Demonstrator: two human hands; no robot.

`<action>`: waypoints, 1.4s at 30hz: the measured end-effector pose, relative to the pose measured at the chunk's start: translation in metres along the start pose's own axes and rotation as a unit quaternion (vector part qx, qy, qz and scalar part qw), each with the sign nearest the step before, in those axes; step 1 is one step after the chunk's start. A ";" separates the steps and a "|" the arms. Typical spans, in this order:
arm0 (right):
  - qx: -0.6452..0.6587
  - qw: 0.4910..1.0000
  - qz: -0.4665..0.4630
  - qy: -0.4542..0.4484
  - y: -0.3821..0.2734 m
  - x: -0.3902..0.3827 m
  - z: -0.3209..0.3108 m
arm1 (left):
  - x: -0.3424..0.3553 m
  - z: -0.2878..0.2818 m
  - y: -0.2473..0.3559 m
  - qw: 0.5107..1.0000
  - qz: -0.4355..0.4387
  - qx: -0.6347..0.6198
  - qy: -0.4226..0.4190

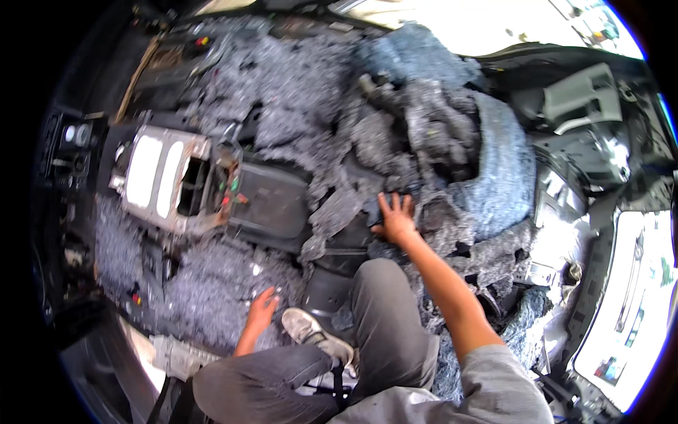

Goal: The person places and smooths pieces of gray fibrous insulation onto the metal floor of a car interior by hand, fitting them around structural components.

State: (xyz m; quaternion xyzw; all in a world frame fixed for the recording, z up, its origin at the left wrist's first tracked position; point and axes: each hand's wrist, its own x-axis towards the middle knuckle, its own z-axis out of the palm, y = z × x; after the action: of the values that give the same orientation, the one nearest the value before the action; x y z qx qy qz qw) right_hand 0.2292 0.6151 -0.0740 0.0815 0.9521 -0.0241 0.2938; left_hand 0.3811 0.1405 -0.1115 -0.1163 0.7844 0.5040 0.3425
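Observation:
With fingers spread, my right hand (397,220) rests at torn grey felt padding (441,222) in the middle of a stripped vehicle interior. Closer to me on the left, my left hand (263,309) is over a sheet of grey floor padding (205,279), its fingers apart and slightly bent. Whether that hand touches the padding I cannot tell. Nothing shows in either hand. Crumpled felt pieces (378,138) are heaped beyond my right hand, and a bluish padding sheet (498,166) curves upright beside the heap.
A metal console frame (159,177) with exposed wires stands at the left, beside a dark floor panel (275,198). My shoe (311,331) is on the floor near my left hand. Bare door-side metal (561,212) and a grey trim panel (583,99) are at the right.

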 end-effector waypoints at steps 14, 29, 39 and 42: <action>-0.052 0.974 -0.181 0.128 -0.062 0.001 -0.005 | -0.015 0.016 0.028 0.997 -0.011 -0.071 0.004; 0.052 0.961 -0.249 0.112 -0.082 0.020 -0.029 | -0.042 0.024 0.057 0.966 -0.069 -0.250 0.002; 0.651 0.709 -0.231 -0.143 -0.147 -0.063 -0.138 | -0.117 -0.012 0.133 0.827 -0.272 -0.382 -0.311; 0.698 0.646 -0.204 -0.232 -0.184 -0.085 -0.136 | -0.147 -0.037 0.116 0.858 -0.167 -0.364 -0.321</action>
State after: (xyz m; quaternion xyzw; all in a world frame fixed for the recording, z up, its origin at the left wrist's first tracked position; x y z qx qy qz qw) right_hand 0.1916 0.4346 0.0861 0.0584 0.5464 -0.7591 0.3489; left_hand 0.4129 0.1384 0.0761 -0.1934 0.3603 0.6981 0.5878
